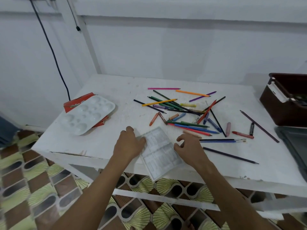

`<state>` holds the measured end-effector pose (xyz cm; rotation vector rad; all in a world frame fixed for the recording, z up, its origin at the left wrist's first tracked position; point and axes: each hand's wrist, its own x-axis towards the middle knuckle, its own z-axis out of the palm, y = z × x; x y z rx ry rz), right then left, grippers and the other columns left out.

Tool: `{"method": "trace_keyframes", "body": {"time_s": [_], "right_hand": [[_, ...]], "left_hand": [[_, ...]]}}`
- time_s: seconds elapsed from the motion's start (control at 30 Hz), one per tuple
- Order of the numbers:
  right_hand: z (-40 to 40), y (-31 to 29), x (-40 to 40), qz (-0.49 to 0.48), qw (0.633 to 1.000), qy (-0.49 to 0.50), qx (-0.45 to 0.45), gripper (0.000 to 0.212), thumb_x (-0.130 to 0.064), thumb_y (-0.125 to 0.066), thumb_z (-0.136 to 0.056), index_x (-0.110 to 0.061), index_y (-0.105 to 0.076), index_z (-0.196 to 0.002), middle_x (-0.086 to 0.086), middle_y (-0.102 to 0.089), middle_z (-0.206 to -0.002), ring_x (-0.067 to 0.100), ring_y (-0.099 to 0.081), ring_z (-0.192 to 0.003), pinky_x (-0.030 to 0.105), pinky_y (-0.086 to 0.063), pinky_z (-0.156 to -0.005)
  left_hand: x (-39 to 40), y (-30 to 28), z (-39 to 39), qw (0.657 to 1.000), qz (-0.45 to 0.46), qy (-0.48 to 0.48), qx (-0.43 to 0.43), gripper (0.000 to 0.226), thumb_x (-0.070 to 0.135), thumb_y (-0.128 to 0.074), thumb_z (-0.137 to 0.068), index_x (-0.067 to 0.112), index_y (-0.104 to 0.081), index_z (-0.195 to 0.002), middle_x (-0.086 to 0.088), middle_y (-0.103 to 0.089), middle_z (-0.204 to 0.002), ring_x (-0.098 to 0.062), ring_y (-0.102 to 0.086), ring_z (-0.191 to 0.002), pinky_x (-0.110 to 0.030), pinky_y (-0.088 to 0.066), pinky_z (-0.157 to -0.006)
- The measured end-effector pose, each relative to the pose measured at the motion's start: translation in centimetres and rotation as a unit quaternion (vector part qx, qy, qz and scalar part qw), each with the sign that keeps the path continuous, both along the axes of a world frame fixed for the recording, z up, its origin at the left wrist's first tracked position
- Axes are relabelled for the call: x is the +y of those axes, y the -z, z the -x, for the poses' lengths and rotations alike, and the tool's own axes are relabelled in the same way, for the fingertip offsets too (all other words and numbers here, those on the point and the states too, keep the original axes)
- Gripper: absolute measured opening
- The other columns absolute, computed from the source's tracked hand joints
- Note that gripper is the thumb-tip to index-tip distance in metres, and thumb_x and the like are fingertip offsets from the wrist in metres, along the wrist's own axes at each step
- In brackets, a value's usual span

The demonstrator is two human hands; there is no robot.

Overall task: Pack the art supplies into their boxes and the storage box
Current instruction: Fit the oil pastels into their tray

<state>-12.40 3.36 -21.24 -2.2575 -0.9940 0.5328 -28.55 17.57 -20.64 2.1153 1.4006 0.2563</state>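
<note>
A clear plastic case (160, 153) lies at the table's near edge, jutting past it. My left hand (128, 143) holds its left side with the thumb on top. My right hand (187, 148) grips its right side with curled fingers. Several coloured pencils (176, 105), crayons (188, 105) and two paintbrushes (221, 140) lie scattered on the white table (116, 87) behind and to the right. A white paint palette (88, 114) rests on a red box (78, 101) at the left. The brown storage box (282, 105) stands at the far right.
A dark grey lid or tray (294, 143) lies at the table's right edge below the storage box. A black cable (54, 55) hangs down the wall at the left. Patterned floor (41, 188) shows under the table.
</note>
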Motion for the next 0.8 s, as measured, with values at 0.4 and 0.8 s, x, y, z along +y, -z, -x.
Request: {"method": "trace_keyframes", "body": {"time_s": [0.4, 0.8], "right_hand": [[-2.3, -2.0, 3.8, 0.052, 0.996, -0.059, -0.028, 0.029, -0.027, -0.063, -0.086, -0.011, -0.064, -0.11, 0.006, -0.061, -0.101, 0.01, -0.057, -0.073, 0.021, -0.044, -0.063], [-4.4, -1.6, 13.2, 0.099, 0.989, -0.052, -0.096, 0.037, -0.023, -0.065, -0.079, -0.018, -0.035, -0.057, -0.002, -0.038, -0.055, 0.015, -0.038, -0.051, 0.037, -0.031, -0.069]], "left_hand": [[4.7, -1.6, -3.4, 0.997, -0.041, 0.049, -0.047, 0.044, 0.026, -0.064, -0.087, 0.01, -0.054, -0.127, -0.011, -0.059, -0.115, -0.015, -0.051, -0.092, -0.023, -0.035, -0.076], [7.4, -2.7, -9.2, 0.986, 0.039, 0.134, 0.088, 0.034, 0.043, -0.073, -0.078, 0.01, -0.072, -0.081, -0.003, -0.063, -0.07, -0.013, -0.053, -0.063, -0.023, -0.041, -0.057]]}}
